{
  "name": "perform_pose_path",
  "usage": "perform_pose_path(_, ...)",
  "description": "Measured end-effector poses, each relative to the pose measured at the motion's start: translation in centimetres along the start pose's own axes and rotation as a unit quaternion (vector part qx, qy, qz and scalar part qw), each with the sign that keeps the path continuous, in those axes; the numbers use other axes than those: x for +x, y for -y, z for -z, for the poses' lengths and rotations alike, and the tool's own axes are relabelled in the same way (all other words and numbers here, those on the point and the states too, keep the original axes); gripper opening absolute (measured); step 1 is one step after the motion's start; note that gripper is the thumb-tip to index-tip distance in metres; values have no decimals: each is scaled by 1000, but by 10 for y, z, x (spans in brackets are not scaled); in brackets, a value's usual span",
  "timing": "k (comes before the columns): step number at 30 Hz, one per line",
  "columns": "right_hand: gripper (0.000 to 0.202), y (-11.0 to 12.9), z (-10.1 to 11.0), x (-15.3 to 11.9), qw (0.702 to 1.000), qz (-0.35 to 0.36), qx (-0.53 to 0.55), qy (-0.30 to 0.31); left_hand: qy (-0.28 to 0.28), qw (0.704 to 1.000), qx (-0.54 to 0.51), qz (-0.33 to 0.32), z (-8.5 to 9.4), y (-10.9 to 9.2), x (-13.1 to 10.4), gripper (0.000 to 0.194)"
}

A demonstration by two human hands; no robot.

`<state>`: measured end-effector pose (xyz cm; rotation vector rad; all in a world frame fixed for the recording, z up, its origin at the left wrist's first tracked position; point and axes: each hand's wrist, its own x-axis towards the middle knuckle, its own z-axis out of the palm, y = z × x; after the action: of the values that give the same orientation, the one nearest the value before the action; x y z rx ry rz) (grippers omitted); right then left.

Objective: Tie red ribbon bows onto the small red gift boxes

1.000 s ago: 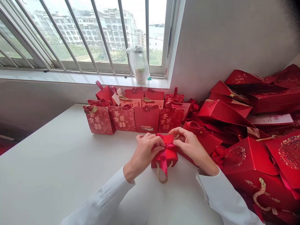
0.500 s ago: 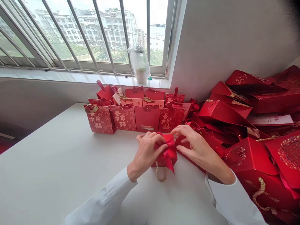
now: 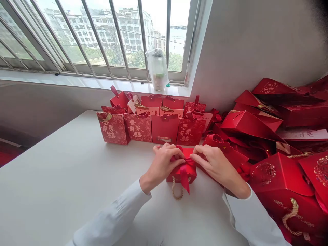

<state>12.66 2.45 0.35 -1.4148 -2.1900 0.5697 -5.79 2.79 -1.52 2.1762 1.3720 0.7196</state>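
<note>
Red ribbon (image 3: 184, 174) between hands: left (image 3: 164, 160), right (image 3: 210, 161), fingers bent inward.

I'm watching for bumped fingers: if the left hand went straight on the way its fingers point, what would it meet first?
Probably the knotted part of the red ribbon on the small box, right at the left hand's fingertips, then the right hand. Depth is unclear here.

A white worktop (image 3: 77, 184) carries two rows of upright red gift bags (image 3: 138, 127) at its far edge, a small red gift box (image 3: 190, 168) nearer, and a heap of red gift boxes (image 3: 279, 184) piled along its right side.
</note>
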Motion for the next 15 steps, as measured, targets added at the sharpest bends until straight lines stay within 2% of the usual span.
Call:
perform_pose_path(5, 29, -9, -11, 2, 997, -38, 72, -12, 7, 1000, 3, 21, 4, -1, 0, 11)
perform_pose_path(7, 27, -10, -13, 4, 997, -45, 62, -9, 14, 999, 1, 30, 7, -1, 0, 12)
perform_pose_path(9, 19, 0, -10, 9, 998, -68, 14, -8, 25, 999, -3, 28, 10, 1, 1, 11)
perform_pose_path(11, 8, 26, -1, 21, 993, -93, -75, -18, 36, 999, -3, 14, 13, 4, 2, 11)
perform_pose_path(12, 12, 45, 4, 30, 988, -94, -122, -28, 37, 999, -3, 5, 14, 5, 3, 11)
perform_pose_path(13, 16, 67, 11, 41, 983, -73, -159, -57, 35, 999, -4, -3, 15, 6, 3, 12)
perform_pose_path(15, 21, 117, 22, 66, 975, 19, -188, -119, 19, 1000, -11, -15, 19, 8, 2, 12)
